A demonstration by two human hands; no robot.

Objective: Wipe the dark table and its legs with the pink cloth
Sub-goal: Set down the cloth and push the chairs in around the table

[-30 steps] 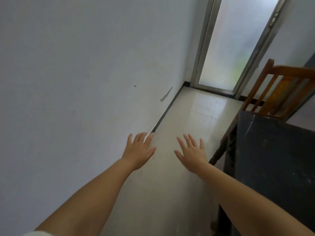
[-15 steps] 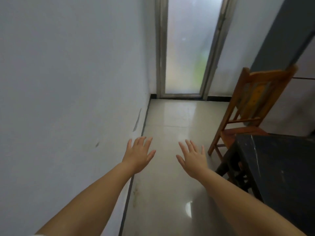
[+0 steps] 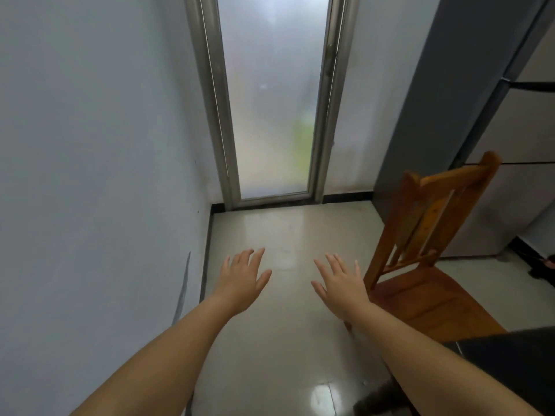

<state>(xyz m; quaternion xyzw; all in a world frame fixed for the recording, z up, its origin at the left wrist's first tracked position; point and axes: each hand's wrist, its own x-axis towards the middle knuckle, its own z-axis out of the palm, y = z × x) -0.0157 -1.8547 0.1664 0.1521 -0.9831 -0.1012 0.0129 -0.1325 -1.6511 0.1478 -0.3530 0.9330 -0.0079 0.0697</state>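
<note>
Table (image 3: 510, 355) shifted lower-right, orientation unclear.

Dark table (image 3: 516, 352) at four o'clock: cut off by right and bottom edges, near corner crossed by the right forearm, legs mostly hidden (only a dark blur near the bottom edge). Wooden chair (image 3: 432, 235) at three o'clock: front of seat hidden behind the table, near leg behind the right hand (image 3: 342, 285). Frosted door (image 3: 270, 100) at twelve: top cut off, whatever lies behind too blurred to tell. Small dark object (image 3: 545, 267) at the right edge: cut off, unidentifiable.
</note>
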